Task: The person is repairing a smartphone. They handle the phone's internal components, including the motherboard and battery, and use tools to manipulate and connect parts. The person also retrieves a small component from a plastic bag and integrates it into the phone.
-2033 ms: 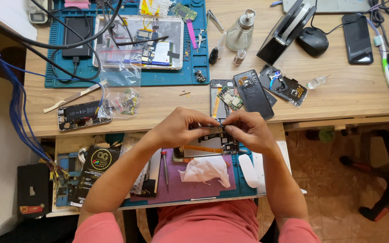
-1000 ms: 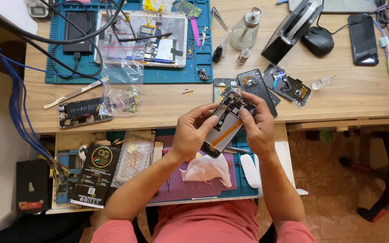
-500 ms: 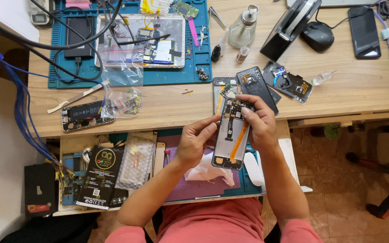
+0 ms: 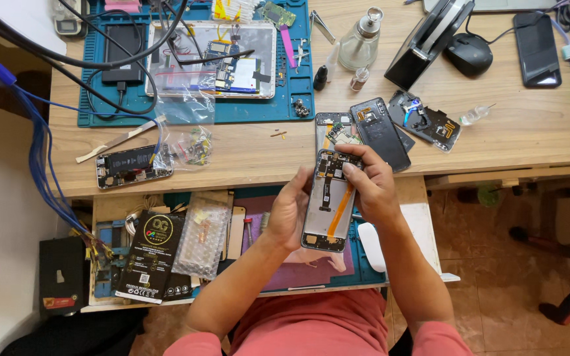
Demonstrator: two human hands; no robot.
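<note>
An opened phone frame (image 4: pixel 328 204) with its back off shows a circuit board at the top and an orange flex cable running down its middle. My left hand (image 4: pixel 289 214) grips its left edge from beneath. My right hand (image 4: pixel 369 184) holds the right side, with the fingers pressing on the board near the phone's top. The phone is upright, above the pulled-out drawer (image 4: pixel 245 254) and at the wooden desk's (image 4: pixel 245 151) front edge.
On the desk lie a black back cover (image 4: pixel 380 134), another opened phone (image 4: pixel 133 166), small plastic bags (image 4: pixel 189 125), a teal work mat (image 4: pixel 186 109) carrying a dismantled tablet, a glass dispenser bottle (image 4: pixel 360 43), a mouse (image 4: pixel 468 54) and a dark phone (image 4: pixel 536 49). Blue cables (image 4: pixel 37 158) hang at left.
The phone frame has been lifted from low over the drawer and turned upright between both hands. My right fingers moved onto its top board.
</note>
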